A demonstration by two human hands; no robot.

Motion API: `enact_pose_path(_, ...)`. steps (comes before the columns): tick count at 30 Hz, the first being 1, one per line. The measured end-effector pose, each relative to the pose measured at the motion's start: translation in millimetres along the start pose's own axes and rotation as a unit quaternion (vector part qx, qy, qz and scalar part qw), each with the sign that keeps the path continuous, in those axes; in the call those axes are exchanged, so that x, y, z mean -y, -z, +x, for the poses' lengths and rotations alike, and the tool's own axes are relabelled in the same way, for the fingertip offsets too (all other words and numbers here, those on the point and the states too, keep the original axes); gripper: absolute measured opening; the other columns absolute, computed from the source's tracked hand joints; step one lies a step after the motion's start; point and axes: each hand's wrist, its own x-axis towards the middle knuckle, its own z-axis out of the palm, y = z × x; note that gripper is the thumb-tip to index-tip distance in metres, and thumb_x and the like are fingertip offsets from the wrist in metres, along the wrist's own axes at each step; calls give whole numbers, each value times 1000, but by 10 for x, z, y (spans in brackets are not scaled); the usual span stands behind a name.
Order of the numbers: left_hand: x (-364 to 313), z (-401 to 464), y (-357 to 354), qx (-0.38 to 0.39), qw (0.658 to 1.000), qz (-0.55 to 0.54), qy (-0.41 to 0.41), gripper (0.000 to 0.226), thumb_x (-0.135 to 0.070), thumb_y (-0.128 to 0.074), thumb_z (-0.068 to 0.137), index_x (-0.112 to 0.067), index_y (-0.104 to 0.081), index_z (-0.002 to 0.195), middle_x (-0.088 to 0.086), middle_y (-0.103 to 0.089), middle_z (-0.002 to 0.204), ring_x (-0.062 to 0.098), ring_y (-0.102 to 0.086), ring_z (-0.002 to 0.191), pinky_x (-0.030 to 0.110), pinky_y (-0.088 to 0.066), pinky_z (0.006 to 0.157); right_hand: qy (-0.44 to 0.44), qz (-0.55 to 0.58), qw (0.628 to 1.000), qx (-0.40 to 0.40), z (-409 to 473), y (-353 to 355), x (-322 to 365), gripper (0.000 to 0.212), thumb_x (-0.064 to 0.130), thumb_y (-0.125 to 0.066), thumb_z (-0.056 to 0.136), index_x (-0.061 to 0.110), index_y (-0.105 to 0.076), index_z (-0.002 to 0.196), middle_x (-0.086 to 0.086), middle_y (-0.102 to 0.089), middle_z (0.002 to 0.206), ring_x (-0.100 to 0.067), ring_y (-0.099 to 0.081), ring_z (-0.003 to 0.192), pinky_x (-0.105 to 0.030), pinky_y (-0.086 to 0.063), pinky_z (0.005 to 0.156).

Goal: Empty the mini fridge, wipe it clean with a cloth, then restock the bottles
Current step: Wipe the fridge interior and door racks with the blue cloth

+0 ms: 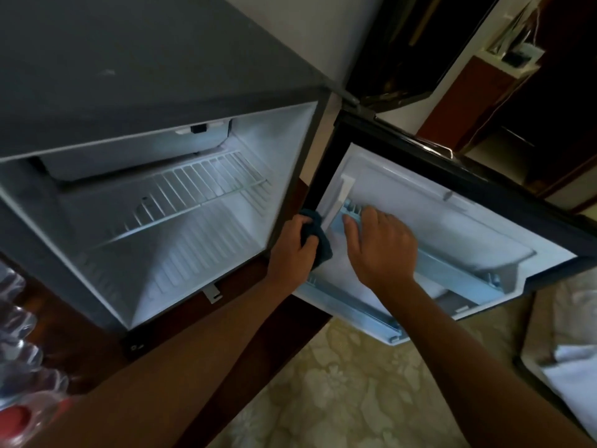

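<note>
The left hand [295,245] has its fingers curled round a dark blue cloth [318,240]. It holds the cloth against the inner edge of the door [420,221], right by the hinge side. The right hand [379,244] lies on the door just beside it. Its fingers are fairly straight and rest on the top of a white door rack [452,270]. It does not hold anything.

The door stands wide open to the right. Its inside is white, and the outer rim is dark. A second rack [352,310] sits lower on the door, nearer to us. Both racks have no bottles in them.

To the left is the fridge [161,76] itself, gray on top and white inside. A wire shelf [193,195] runs across the middle. A small white box [129,156] hangs under the roof of the fridge. Nothing stands on the shelf or on the fridge floor.

The fridge sits on a dark brown wooden table [193,318]. At the far left edge are some clear bottles [19,334], a bit blurry, and one has a red cap [14,418]. They are well apart from the hands.

Below is a pale floor [355,399] with a leafy pattern. At the right edge lies something white [571,373], too blurry to tell what it is.
</note>
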Motion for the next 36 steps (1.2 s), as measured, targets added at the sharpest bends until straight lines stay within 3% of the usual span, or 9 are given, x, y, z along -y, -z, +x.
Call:
enact_pose_path(3, -26, 9, 19, 13, 1000, -7, -6, 35, -13, -50, 96, -18, -49, 131, 4, -51, 131, 19, -51, 117, 31, -40, 97, 6, -2, 1000, -3, 13, 13, -15, 42, 46, -37, 102, 16, -55, 80, 2, -52, 65, -12, -41, 56, -26, -33, 56)
enact_pose_path(7, -139, -32, 63, 9, 999, -30, -44, 40, -14, -54, 97, -19, -47, 135, 2, -51, 130, 12, -49, 114, 33, -44, 99, 3, -2, 1000, 15, 14, 4, -23, 42, 48, -34, 103, 18, -54, 80, 6, -46, 65, -12, -43, 57, -26, -33, 57)
enact_pose_path(9, -222, -28, 82, 1, 996, -20, -84, 41, -19, -55, 98, -20, -45, 138, 1, -50, 132, 10, -49, 113, 22, -44, 94, 0, -4, 1000, 17, 17, 2, -18, 42, 48, -33, 103, 19, -54, 80, 7, -45, 67, -12, -43, 58, -26, -33, 58)
enact_pose_path(11, -282, -11, 87, -3, 993, -1, -117, 44, -21, -56, 98, -18, -41, 140, -1, -48, 133, 6, -47, 111, 3, -37, 84, 1, -5, 1000, 14, 20, 13, -11, 43, 48, -32, 103, 19, -53, 79, 7, -44, 67, -13, -43, 58, -26, -32, 57)
enact_pose_path(13, -293, -1, 90, -4, 989, 16, -149, 47, -20, -56, 99, -15, -39, 142, 1, -45, 135, 4, -44, 111, -3, -34, 78, 4, -8, 1000, 17, 21, 24, -16, 43, 48, -31, 103, 19, -52, 78, 6, -43, 66, -13, -42, 57, -27, -32, 57)
enact_pose_path(16, -205, 6, 95, -7, 981, 35, -190, 45, -21, -54, 100, -12, -39, 141, 6, -46, 135, 6, -47, 113, 2, -37, 83, 0, -11, 999, 33, 21, 29, -29, 43, 49, -30, 103, 19, -52, 81, 7, -44, 68, -13, -44, 58, -26, -33, 57)
enact_pose_path(22, 160, -100, -115, -48, 980, 46, -185, 42, -13, -53, 100, 0, -42, 138, 15, -51, 130, 21, -51, 121, 29, -46, 99, 0, 6, 1000, 19, 12, 25, -22, 41, 47, -34, 103, 20, -48, 76, 5, -43, 64, -14, -43, 56, -26, -31, 57)
enact_pose_path(30, 583, -26, -200, -42, 976, 114, -181, 45, -17, -64, 94, 5, -46, 129, 20, -54, 120, 30, -57, 111, 31, -48, 93, -2, -5, 1000, 14, -4, 20, -6, 37, 46, -35, 103, 22, -38, 75, 6, -41, 64, -13, -39, 56, -26, -29, 57)
enact_pose_path(36, 722, -60, -219, -23, 984, 110, -136, 49, -19, -63, 95, 3, -44, 133, 20, -53, 125, 31, -56, 117, 30, -47, 95, -8, -2, 1000, 25, -15, 29, 11, 38, 47, -33, 103, 22, -41, 74, 5, -43, 63, -14, -41, 55, -27, -32, 58)
